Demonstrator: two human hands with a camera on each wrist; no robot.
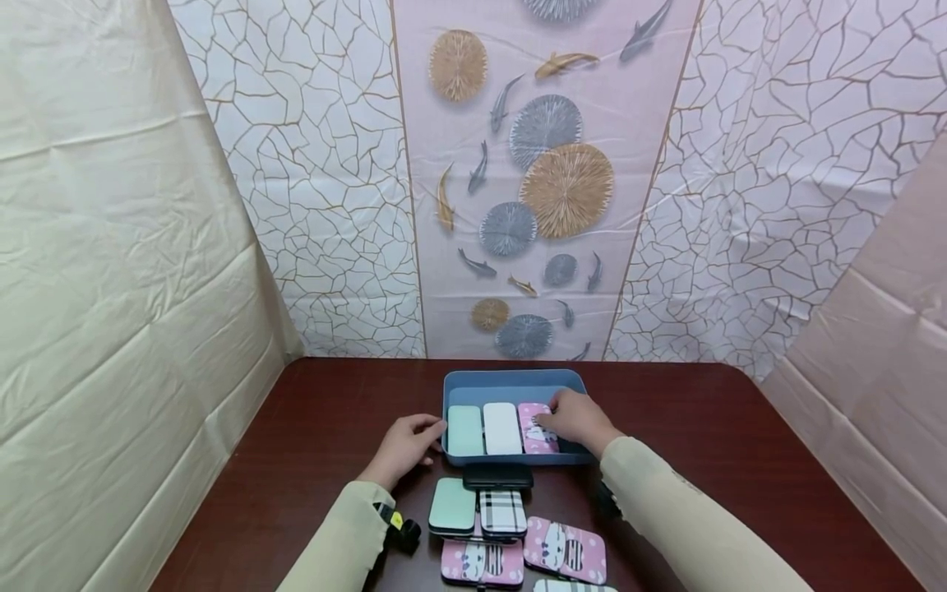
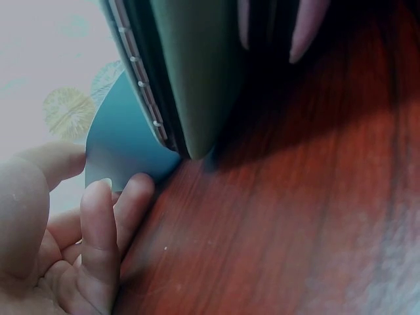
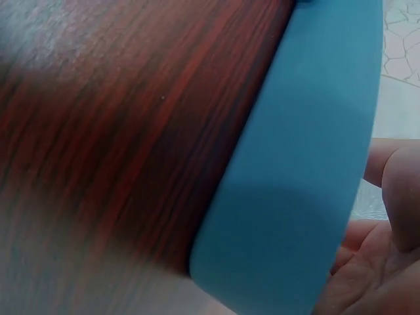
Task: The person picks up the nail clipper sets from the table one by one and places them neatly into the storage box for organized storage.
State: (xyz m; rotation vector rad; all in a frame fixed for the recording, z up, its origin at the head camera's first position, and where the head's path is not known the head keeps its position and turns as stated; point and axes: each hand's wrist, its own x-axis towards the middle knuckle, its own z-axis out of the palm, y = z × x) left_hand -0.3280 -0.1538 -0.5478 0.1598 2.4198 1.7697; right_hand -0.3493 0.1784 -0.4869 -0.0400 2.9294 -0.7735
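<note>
A blue tray point(image 1: 515, 378) holds a row of flat rectangular cases: a mint green case point(image 1: 464, 431), a white case point(image 1: 502, 428) and a pink cartoon-print case point(image 1: 534, 442). My right hand point(image 1: 579, 419) reaches over the tray's right side and grips the pink case, thumb and fingertips at its upper part. In the right wrist view the tray's blue wall point(image 3: 289, 164) covers that hand's fingertips. My left hand point(image 1: 405, 445) is beside the tray's left end, fingertips touching the rim. The left wrist view shows its fingers point(image 2: 98, 216) loosely bent against the blue wall point(image 2: 125, 141).
In front of the tray are a black case point(image 1: 498, 476), a green case point(image 1: 453, 504), a plaid case point(image 1: 503, 514) and pink cases point(image 1: 565, 550), some stacked. Another plaid case point(image 1: 573, 586) is cut off below. Curtains stand around the dark wood table point(image 1: 355, 386).
</note>
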